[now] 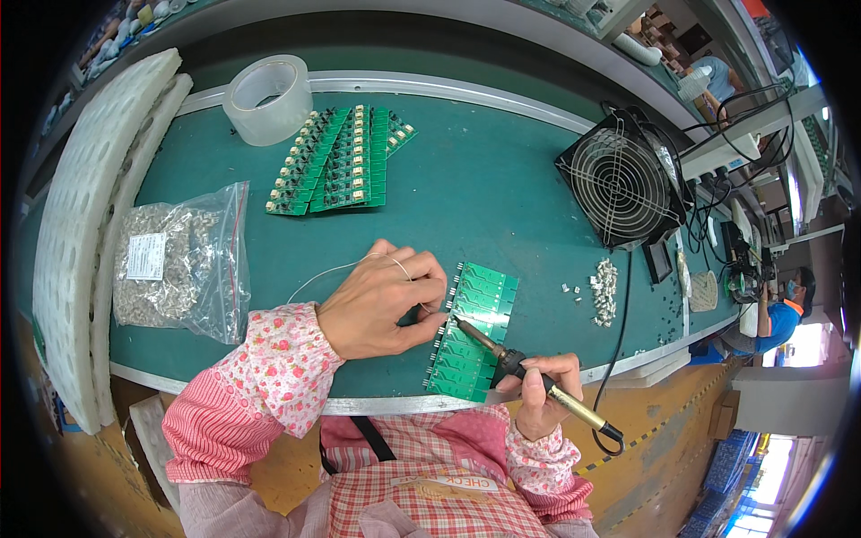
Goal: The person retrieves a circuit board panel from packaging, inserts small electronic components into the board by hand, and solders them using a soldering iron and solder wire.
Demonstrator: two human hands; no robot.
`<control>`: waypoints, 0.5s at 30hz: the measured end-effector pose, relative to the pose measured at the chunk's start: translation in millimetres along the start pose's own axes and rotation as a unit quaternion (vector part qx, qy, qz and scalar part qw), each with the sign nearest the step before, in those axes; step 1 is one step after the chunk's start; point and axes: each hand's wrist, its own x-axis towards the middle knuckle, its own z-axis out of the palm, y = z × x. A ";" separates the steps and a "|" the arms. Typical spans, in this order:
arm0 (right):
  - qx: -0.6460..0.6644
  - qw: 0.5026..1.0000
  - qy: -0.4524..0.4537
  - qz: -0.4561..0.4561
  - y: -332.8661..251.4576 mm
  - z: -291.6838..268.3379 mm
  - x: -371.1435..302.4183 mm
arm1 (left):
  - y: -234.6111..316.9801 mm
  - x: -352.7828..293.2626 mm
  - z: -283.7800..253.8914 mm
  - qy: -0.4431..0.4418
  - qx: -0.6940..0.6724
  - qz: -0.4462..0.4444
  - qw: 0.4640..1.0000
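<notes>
My right hand (549, 393) is closed round a soldering iron (511, 363), whose tip touches or nearly touches the left part of a green circuit board panel (475, 334). The panel lies near the table's front edge, with a row of pins along its left side. My left hand (387, 303) is closed, thumb and fingers pinching a thin solder wire (332, 269) beside the iron's tip. The wire loops over the fingers and trails off to the left. Its working end is hidden by the fingers.
Populated circuit boards (336, 166) lie at the back next to a roll of clear tape (266, 99). A bag of small parts (175, 264) and foam trays (103, 206) stand left. To the right are a fan (621, 179), loose white connectors (604, 294) and the iron's cord (622, 345).
</notes>
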 end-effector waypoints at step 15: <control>0.101 0.993 0.062 -0.008 3.2 0.4 -5.9 | 1.1 -1.5 -9.7 -0.040 -0.050 -0.018 0.998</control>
